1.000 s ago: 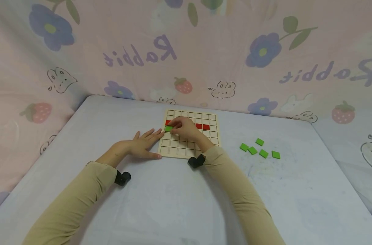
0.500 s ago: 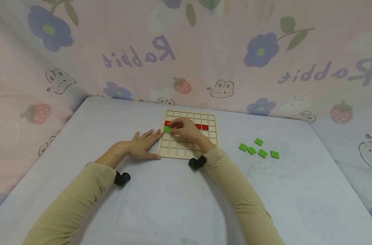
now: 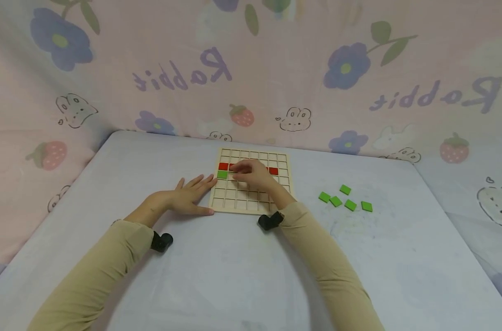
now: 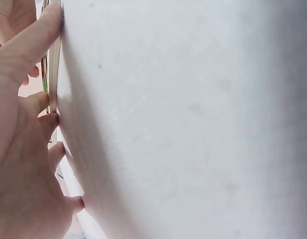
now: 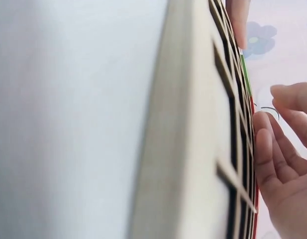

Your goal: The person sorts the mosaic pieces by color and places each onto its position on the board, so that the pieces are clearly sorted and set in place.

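Note:
A light wooden grid board point(image 3: 230, 194) lies on the table, with a row of red tiles point(image 3: 223, 166) across it, partly covered by my right hand point(image 3: 256, 177). One green tile point(image 3: 222, 174) sits in the leftmost cell just below that row. My right hand is over the board beside this tile, thumb and fingers apart, with nothing seen between them in the right wrist view. My left hand point(image 3: 188, 197) lies flat with spread fingers, its fingertips touching the board's left edge point(image 4: 52, 74), as the left wrist view also shows.
Several loose green tiles point(image 3: 350, 205) lie on the white-covered table point(image 3: 234, 276) to the right of the board. A printed curtain point(image 3: 267, 78) hangs behind the table. Each wrist bears a small black camera point(image 3: 162, 242).
My right hand has drawn slightly right, off the green tile, which stays in its cell. My left hand keeps its place at the board. The head view has shifted a little.

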The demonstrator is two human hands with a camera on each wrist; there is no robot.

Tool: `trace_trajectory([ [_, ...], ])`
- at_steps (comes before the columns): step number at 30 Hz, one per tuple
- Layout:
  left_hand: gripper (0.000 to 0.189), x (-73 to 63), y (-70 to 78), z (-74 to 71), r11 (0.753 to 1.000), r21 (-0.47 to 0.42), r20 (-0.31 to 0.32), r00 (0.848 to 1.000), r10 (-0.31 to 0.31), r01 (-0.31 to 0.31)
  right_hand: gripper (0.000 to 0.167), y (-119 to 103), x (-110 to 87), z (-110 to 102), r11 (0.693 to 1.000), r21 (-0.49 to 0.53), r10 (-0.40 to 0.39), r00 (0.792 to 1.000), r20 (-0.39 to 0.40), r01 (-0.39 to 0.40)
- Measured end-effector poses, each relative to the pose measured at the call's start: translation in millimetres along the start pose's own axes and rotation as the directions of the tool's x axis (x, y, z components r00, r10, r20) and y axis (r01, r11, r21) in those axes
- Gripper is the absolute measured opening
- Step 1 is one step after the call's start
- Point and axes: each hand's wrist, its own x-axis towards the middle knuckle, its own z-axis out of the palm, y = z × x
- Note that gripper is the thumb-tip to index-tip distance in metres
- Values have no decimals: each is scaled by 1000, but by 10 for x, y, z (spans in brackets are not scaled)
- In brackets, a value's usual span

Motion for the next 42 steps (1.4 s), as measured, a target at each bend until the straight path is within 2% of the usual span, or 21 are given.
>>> trace_trajectory([
  [12, 94, 20, -15, 20, 1000, 9, -6, 1000, -2, 2, 31, 36, -130, -136, 999, 23, 49, 999, -19, -48],
  [19, 94, 28, -13, 23, 1000, 18, -7, 1000, -14, 14, 31, 81, -207, -210, 998, -38, 45, 998, -42, -47],
  [27, 92, 2, 21, -9, 1000, -6, -1, 1000, -8, 8, 33, 115, -258, -275, 997, -3, 81, 995, -51, -82],
  [36, 91, -13, 10, -11, 1000, -10, 2, 1000, 2, -2, 31, 147, -307, -351, 997, 24, 74, 996, -46, -73],
  [42, 91, -5, 2, -4, 1000, 4, 0, 1000, 2, -2, 32, 173, -354, -399, 999, -9, 48, 998, -49, -48],
])
